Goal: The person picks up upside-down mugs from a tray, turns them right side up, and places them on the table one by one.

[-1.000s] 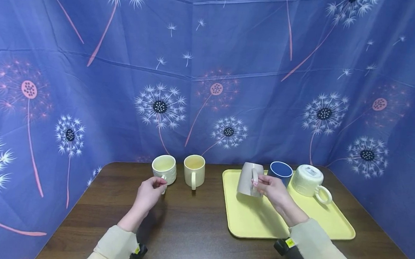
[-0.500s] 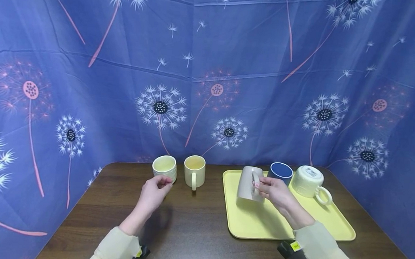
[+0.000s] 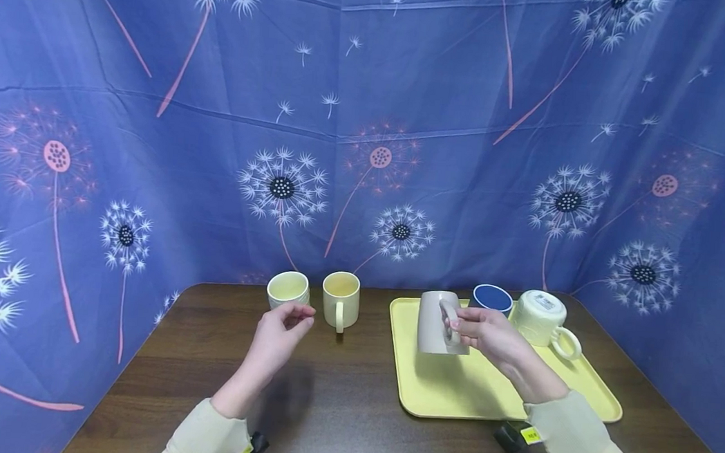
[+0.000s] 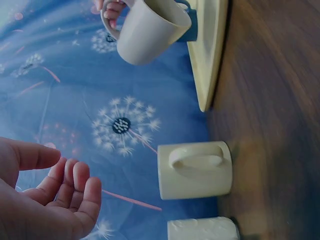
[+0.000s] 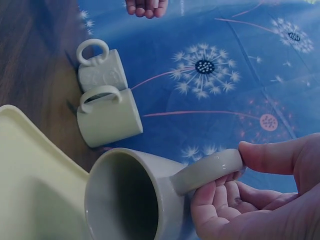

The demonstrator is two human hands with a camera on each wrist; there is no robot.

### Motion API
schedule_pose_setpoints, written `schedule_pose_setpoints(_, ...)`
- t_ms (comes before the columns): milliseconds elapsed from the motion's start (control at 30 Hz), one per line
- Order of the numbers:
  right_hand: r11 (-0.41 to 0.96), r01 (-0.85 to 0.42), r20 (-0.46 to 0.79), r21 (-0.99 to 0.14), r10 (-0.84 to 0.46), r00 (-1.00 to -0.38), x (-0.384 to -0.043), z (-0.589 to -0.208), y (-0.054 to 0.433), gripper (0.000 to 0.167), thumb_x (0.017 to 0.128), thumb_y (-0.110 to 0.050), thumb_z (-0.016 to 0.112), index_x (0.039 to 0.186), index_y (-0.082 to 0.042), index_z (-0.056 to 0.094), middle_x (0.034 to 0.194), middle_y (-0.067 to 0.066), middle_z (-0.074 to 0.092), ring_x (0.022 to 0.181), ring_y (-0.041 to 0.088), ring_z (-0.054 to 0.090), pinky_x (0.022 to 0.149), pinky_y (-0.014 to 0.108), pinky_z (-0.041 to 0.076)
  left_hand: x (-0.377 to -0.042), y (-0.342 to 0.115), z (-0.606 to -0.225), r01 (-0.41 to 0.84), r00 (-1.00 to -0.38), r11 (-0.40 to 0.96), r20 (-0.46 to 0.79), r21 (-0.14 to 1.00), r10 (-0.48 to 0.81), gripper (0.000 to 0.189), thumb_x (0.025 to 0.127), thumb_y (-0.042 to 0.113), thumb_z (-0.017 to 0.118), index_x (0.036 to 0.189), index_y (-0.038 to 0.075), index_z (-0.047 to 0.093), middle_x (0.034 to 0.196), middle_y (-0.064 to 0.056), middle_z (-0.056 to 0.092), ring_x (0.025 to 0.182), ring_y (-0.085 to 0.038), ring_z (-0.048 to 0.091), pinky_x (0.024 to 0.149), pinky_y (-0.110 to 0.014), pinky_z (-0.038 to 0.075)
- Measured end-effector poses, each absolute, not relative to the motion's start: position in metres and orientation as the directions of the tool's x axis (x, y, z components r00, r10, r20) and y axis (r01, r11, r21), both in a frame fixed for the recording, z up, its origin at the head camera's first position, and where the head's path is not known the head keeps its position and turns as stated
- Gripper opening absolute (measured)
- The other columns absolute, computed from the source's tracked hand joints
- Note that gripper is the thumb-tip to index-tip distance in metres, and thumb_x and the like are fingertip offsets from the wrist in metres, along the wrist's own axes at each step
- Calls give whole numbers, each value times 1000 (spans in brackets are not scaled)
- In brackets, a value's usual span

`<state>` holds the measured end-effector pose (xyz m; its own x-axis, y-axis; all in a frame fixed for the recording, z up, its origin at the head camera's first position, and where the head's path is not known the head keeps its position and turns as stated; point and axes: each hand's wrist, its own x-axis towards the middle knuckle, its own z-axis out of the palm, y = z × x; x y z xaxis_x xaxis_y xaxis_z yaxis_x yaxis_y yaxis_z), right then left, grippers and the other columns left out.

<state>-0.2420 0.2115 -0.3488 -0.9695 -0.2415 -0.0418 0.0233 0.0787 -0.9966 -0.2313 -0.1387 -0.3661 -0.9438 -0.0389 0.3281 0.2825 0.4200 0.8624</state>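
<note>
My right hand (image 3: pixel 495 340) pinches the handle of a light grey mug (image 3: pixel 434 328), thumb on one side and curled fingers on the other. The mug is upside down above the yellow tray (image 3: pixel 411 396), and its dark inside shows in the right wrist view. My left hand (image 3: pixel 277 335) is in the air with loosely bent fingers, holding nothing. Behind it stands a pale embossed mug (image 3: pixel 288 288), partly hidden by the fingers. Just right of that mug, a plain cream mug (image 3: pixel 348 305) stands upright, its handle toward me.
On the tray's back part stand a dark blue mug (image 3: pixel 490 297), upright and partly hidden by my right hand, and an upside-down white mug (image 3: pixel 539 317) with its handle to the right. A blue dandelion-print cloth (image 3: pixel 371 81) hangs behind the brown wooden table (image 3: pixel 333 405).
My left hand has come off the embossed mug's handle and moved slightly right. The grey mug has shifted slightly right and down in my right hand, its handle turned more toward me.
</note>
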Motion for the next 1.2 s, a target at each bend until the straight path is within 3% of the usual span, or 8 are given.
schedule_pose_setpoints(267, 89, 17, -43, -996, -299, -953, -232, -337, 211, 47, 89, -1, 53, 125, 25, 35, 94, 1, 62, 85, 5, 59, 74, 21, 49, -218, -128, -353, 344, -935, 322, 354, 882, 31, 12, 85, 1, 64, 97, -1, 66, 91, -11, 67, 85, -15, 60, 78, -25, 49)
schedule_pose_setpoints(533, 107, -16, -29, -994, -403, -915, -225, -328, 213, 46, 89, -2, 54, 123, 25, 37, 95, -2, 64, 84, 6, 60, 73, 21, 49, -213, -120, -347, 421, -905, 338, 413, 842, 98, 14, 83, -1, 65, 96, 4, 65, 87, -4, 65, 84, -13, 59, 79, -26, 49)
schedule_pose_setpoints(800, 161, -89, -1, -983, -488, -873, -219, -324, 211, 44, 91, -3, 55, 121, 25, 42, 98, -1, 65, 85, 6, 61, 75, 23, 50, -208, -111, -343, 483, -876, 288, 455, 827, 161, 16, 83, -4, 64, 97, 4, 65, 92, -7, 66, 86, -16, 60, 80, -25, 49)
schedule_pose_setpoints(1000, 194, -148, 29, -970, -514, -857, -214, -321, 208, 39, 93, -7, 54, 118, 22, 47, 93, 0, 67, 84, 9, 63, 75, 27, 50, -208, -106, -341, 519, -854, 280, 481, 807, 197, 15, 83, -4, 64, 97, 2, 65, 91, -9, 66, 85, -15, 60, 78, -26, 50)
schedule_pose_setpoints(1200, 175, -205, 79, -963, -544, -836, -212, -320, 203, 35, 94, -7, 52, 112, 23, 49, 88, -1, 66, 81, 10, 63, 72, 28, 52, -208, -100, -340, 596, -803, 326, 552, 734, 224, 15, 83, 1, 66, 96, 6, 66, 91, -2, 67, 85, -14, 61, 77, -30, 51)
